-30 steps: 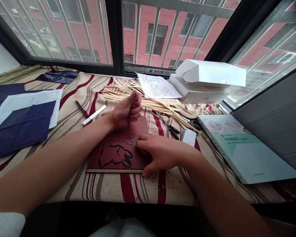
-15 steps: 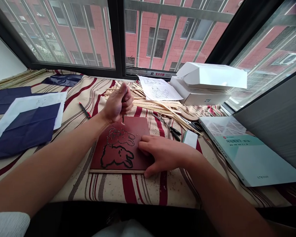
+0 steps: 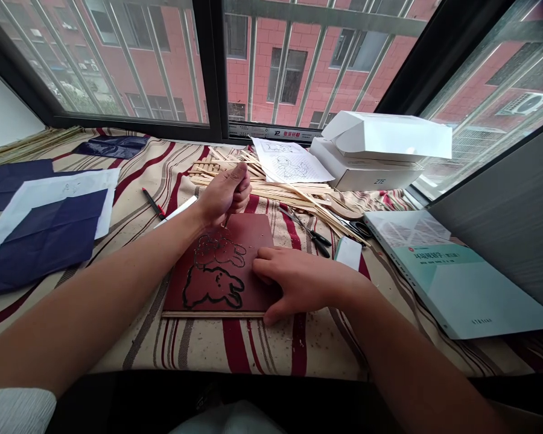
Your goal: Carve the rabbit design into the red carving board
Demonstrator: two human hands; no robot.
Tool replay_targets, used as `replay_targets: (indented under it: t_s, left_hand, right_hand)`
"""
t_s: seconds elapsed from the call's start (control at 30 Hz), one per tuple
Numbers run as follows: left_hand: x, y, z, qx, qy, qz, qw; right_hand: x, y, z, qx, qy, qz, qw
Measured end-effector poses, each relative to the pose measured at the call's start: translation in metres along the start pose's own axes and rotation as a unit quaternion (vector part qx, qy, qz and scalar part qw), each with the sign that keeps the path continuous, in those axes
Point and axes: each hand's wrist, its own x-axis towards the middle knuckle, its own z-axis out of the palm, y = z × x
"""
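A reddish-brown board lies on the striped cloth, with two cartoon animal outlines cut into it in dark lines. My left hand is closed in a fist, thumb on top, around a carving tool. Only the tool's thin lower end shows, its tip at the far part of the board; the handle is hidden in the fist. My right hand rests on the board's right side, thumb spread apart near the front edge and fingertips bent against the surface. Small shavings lie around the upper outline.
Behind the board are wooden strips, a printed drawing and a white box. To the right lie a black-handled tool, a pale block and a thick book. A pen and dark blue sheets are at left.
My left fist has come down and slightly right, tilting the carving tool. A white strip now shows behind the left forearm. The right hand stays in place on the board.
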Motion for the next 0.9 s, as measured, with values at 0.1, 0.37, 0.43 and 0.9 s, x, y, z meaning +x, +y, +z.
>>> replay_targets:
  t_s: [0.1,0.37,0.43,0.9]
  left_hand:
    - [0.003,0.0,0.001,0.0,0.001,-0.02,1.0]
    - [0.003,0.004,-0.001,-0.011,-0.031,-0.055,0.998]
    - [0.002,0.004,-0.001,-0.007,-0.041,-0.055,0.998]
    - [0.006,-0.006,0.022,0.02,0.269,0.058,0.961]
  right_hand:
    - [-0.001,-0.001,-0.001,0.0,-0.003,0.003,1.0]
    - [0.002,0.0,0.0,0.001,0.006,-0.003,1.0]
    - [0.002,0.0,0.0,0.0,0.008,-0.007,1.0]
    - [0.001,0.0,0.0,-0.005,-0.005,0.0,1.0]
